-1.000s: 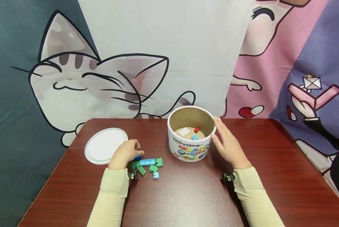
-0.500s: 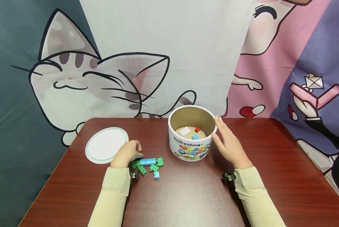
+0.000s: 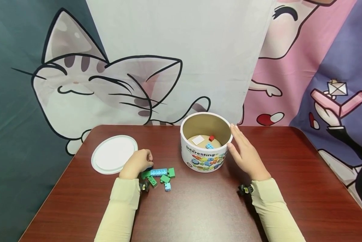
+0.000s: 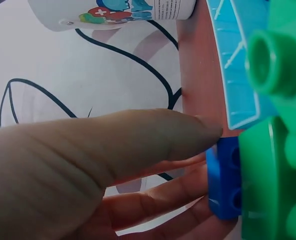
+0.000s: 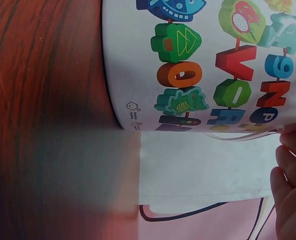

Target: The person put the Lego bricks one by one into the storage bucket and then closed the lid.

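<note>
In the head view my left hand (image 3: 136, 164) reaches down at the left edge of a small group of toy building bricks. The left wrist view shows thumb and fingers pinching a dark blue brick (image 4: 223, 180) beside a green brick (image 4: 260, 185). Close by lie a long light blue brick (image 3: 158, 172), another green brick (image 3: 171, 172) and a small light blue brick (image 3: 167, 187). My right hand (image 3: 249, 158), fingers extended, rests against the right side of a round white tub (image 3: 199, 163). Inside the tub are a white piece (image 3: 198, 140), a red brick (image 3: 211, 138) and a light blue brick (image 3: 209, 146).
A white round lid (image 3: 114, 154) lies on the brown table (image 3: 193, 208), left of the bricks. Behind the table's far edge hangs a cloth printed with cartoon cats (image 3: 75, 111).
The fingers of my left hand have drawn in over the dark blue brick, which showed beneath them a second ago. My right hand stays at the tub.
</note>
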Demonstrator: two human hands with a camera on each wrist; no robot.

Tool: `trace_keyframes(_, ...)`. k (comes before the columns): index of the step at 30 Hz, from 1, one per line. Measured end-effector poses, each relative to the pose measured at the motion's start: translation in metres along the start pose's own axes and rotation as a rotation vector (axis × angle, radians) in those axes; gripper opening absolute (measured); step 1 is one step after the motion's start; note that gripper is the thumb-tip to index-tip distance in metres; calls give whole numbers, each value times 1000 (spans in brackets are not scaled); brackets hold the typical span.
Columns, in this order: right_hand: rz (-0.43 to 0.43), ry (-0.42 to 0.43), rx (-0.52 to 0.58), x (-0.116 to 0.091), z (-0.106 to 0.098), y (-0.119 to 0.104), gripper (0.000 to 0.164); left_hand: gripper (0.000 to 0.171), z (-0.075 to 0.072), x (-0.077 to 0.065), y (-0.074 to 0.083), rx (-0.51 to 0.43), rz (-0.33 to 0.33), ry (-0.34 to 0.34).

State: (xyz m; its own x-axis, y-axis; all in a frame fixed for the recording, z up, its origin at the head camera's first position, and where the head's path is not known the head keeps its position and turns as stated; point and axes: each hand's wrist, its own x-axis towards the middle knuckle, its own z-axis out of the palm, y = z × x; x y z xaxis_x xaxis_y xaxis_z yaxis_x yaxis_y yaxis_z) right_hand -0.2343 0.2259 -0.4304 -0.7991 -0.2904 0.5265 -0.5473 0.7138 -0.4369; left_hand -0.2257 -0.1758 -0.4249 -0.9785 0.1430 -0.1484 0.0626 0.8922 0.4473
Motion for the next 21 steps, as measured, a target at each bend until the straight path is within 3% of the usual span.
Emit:
trace_keyframes(8, 0, 2, -5, 0, 1, 0, 65, 6, 0, 2, 3, -33, 40, 80)
trace_keyframes(13, 3, 5, -4, 0, 1, 0, 65, 6, 1, 4, 7, -111, 93, 145)
trace_keyframes(17, -1, 12, 3, 0, 1, 0, 64, 13, 6, 8, 10, -250, 105, 145)
trace_keyframes(21, -4, 16, 7, 0, 2, -1, 64, 21, 11, 11, 13, -486, 91, 103)
